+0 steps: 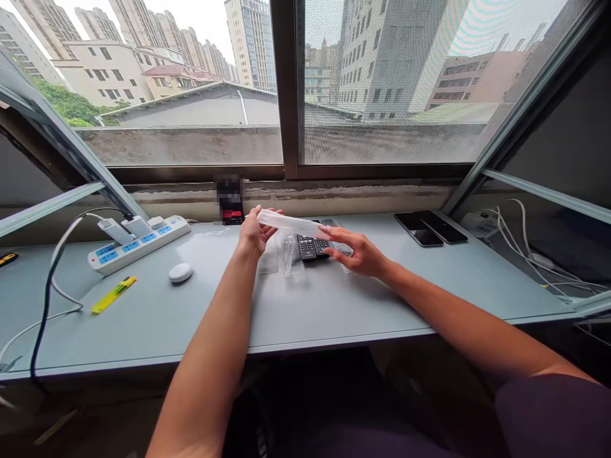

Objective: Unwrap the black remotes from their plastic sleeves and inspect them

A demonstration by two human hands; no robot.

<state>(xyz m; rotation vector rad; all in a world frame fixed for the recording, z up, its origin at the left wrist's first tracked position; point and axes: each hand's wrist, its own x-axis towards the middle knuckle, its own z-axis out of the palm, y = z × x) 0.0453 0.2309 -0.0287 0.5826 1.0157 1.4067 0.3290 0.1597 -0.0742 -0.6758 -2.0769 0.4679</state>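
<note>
Between my two hands stretches a long, whitish, see-through strip [291,222] that looks like a folded plastic sleeve. My left hand [256,234] is closed on its left end. At the right end, my right hand [356,250] pinches it between thumb and fingers. Just below the strip, black remote controls [312,248] with many buttons lie side by side on the desk, partly covered by the strip and my right hand. Crumpled clear plastic wrapping [292,257] lies left of the remotes.
A white power strip [143,243] with plugs and cables sits at the left. Near it are a yellow flat object [113,294] and a white round puck [180,273]. Two dark phones [429,229] lie at the back right. A black-and-red item [232,213] stands by the window.
</note>
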